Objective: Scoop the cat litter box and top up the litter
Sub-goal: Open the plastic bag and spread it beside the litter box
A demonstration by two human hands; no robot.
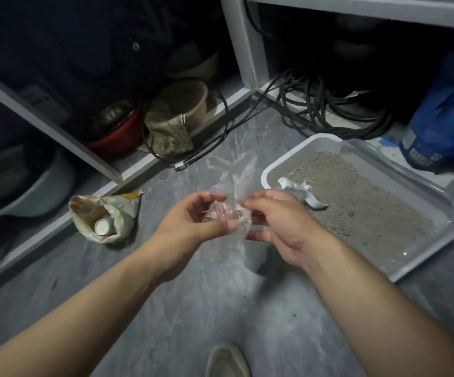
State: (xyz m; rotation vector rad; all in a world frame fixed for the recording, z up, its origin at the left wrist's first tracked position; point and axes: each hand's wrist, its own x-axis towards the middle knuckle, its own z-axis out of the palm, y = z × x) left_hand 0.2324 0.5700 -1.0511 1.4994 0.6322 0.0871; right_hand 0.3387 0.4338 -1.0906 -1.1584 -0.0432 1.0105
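Note:
A white litter box [399, 270] sits on the grey floor at the right, filled with grey-brown litter [356, 197]. A white scoop [306, 193] lies in the litter near the box's left corner. In the middle of the view I hold a thin clear plastic bag [234, 180] between both hands. My left hand [193, 221] pinches its lower part from the left. My right hand [274, 221] pinches it from the right. The bag's loose top stands up above my fingers. A blue litter sack [443, 118] leans at the far right.
A crumpled yellow-white bag [106, 219] with a white bottle in it lies on the floor at the left. Black cables [315, 104] coil under the white shelving [244, 42]. A brown pot [185, 102] and a red container [117, 134] stand under the shelf. A shoe toe [227, 360] shows at the bottom.

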